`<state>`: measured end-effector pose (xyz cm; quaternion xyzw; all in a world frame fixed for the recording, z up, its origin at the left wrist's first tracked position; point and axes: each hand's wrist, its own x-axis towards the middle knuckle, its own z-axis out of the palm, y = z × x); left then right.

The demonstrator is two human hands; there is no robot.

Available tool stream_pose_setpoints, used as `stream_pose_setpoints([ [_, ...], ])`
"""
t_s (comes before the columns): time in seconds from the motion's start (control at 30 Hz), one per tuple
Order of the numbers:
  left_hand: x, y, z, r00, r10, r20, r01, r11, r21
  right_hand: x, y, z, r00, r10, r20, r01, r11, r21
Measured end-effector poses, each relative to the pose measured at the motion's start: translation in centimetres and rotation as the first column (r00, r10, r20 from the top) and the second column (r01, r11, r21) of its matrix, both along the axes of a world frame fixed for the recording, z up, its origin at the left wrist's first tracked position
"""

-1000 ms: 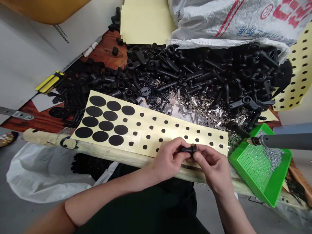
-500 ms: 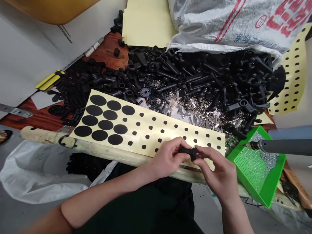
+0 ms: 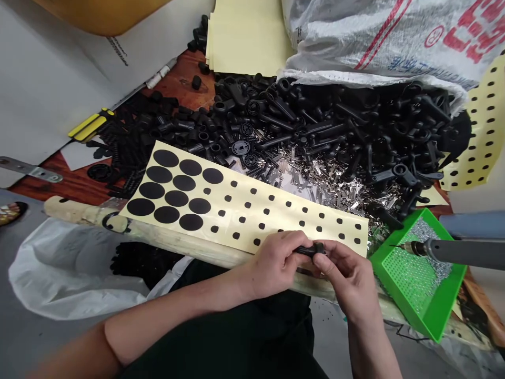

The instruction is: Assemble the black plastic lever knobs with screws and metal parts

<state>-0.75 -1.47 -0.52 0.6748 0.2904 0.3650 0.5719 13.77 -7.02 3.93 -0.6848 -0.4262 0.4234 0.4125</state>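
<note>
A small black plastic part [image 3: 306, 251], roughly cylindrical with a wider right end, is held between my two hands. My left hand [image 3: 276, 261] is closed around its left end, thumb and forefinger pinching it. The fingertips and thumb of my right hand [image 3: 347, 273] grip the wider end; much of the part is hidden by fingers. Both hands are above the front edge of a yellow sticker sheet [image 3: 189, 202], which carries large black ovals at its left and rows of small black dots.
Behind the sheet lie heaped black plastic parts [image 3: 315, 118] and small metal clips [image 3: 335, 184]. At right, a power screwdriver [image 3: 453, 250] points over a green basket [image 3: 437, 321] of screws. A white woven sack [image 3: 355, 42] and blank yellow sheets [image 3: 248, 42] are at the back.
The black part has turned a little, and my right thumb and fingers have closed further over its wider end. The whole view has shifted slightly.
</note>
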Motion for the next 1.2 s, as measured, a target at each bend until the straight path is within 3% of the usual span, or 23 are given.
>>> stream_pose_setpoints([
  [0.1,-0.1,-0.3,0.1,1.000,-0.006,-0.007,0.006,0.996,0.094,-0.2,-0.1,-0.3,0.989,-0.023,-0.144,0.014,0.998,-0.061],
  [0.2,-0.1,0.0,0.8,0.997,-0.038,0.067,0.047,0.988,-0.149,0.3,-0.5,-0.4,0.982,-0.005,-0.191,-0.007,0.998,-0.064],
  [0.3,-0.2,0.7,1.3,0.972,-0.079,0.222,0.179,0.860,-0.479,1.1,-0.8,-0.2,0.999,-0.008,-0.032,0.010,0.997,0.078],
  [0.4,-0.4,1.4,1.3,0.947,-0.113,0.300,0.281,0.744,-0.606,1.7,-0.9,0.2,0.973,-0.065,0.220,-0.007,0.950,0.312],
  [0.5,-0.4,1.8,1.3,0.942,-0.140,0.305,0.311,0.702,-0.640,1.9,-0.8,0.7,0.924,0.043,0.380,-0.217,0.876,0.430],
  [0.57,-0.2,1.7,1.6,0.951,-0.138,0.275,0.286,0.725,-0.626,1.8,-0.7,1.0,0.904,0.072,0.421,-0.266,0.866,0.423],
  [0.67,0.2,1.2,2.5,0.975,-0.113,0.193,0.204,0.802,-0.562,1.5,-0.7,1.1,0.929,0.012,0.371,-0.141,0.935,0.324],
  [0.77,0.5,0.6,3.0,0.990,-0.104,0.097,0.137,0.889,-0.437,1.1,-0.9,1.0,0.987,-0.038,0.154,0.009,0.982,0.190],
  [0.9,0.6,0.1,2.5,0.997,-0.065,-0.052,0.063,0.997,-0.036,0.7,-1.1,0.7,0.984,-0.137,-0.111,0.147,0.986,0.084],
  [0.97,0.7,0.1,2.0,0.994,-0.031,-0.106,0.052,0.978,0.202,0.6,-1.0,0.4,0.974,-0.159,-0.164,0.171,0.983,0.066],
  [1.07,0.8,0.2,1.2,0.984,0.020,-0.175,0.063,0.887,0.457,0.6,-0.9,-0.3,0.950,-0.174,-0.260,0.193,0.980,0.047],
  [1.13,0.9,0.3,0.9,0.975,0.036,-0.221,0.091,0.839,0.537,0.6,-0.8,-0.9,0.929,-0.181,-0.323,0.203,0.979,0.034],
  [1.2,0.8,0.4,0.9,0.974,0.022,-0.227,0.109,0.829,0.548,0.7,-0.9,-1.3,0.919,-0.172,-0.356,0.198,0.980,0.036],
])
